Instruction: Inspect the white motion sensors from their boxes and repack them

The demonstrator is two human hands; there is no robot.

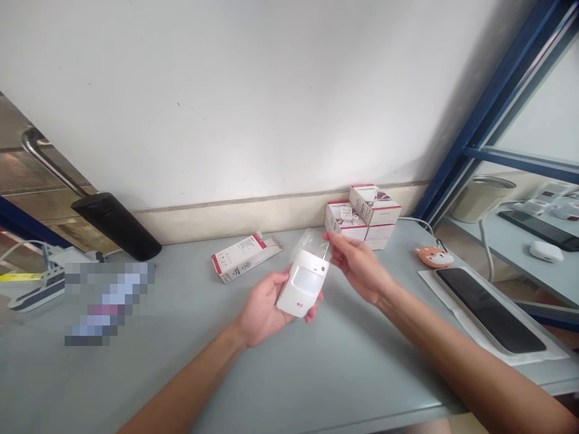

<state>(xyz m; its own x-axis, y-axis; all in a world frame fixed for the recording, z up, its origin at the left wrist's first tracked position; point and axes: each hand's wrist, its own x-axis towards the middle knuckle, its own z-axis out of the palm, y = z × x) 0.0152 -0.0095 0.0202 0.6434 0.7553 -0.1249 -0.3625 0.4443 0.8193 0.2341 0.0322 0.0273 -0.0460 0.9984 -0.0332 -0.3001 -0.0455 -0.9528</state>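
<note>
Head view: holding what, where?
– Gripping white device [301, 288] in left hand [265, 307], above desk [271, 386] middle; pinching clear wrapper [308, 241] at far end with right hand [355, 259].
– Nearby?
– See carton [244, 253] far left, stacked boxes [375, 208] far right.

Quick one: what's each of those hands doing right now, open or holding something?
Left hand: closed, holding the white device.
Right hand: closed, pinching the clear plastic wrap.
</note>
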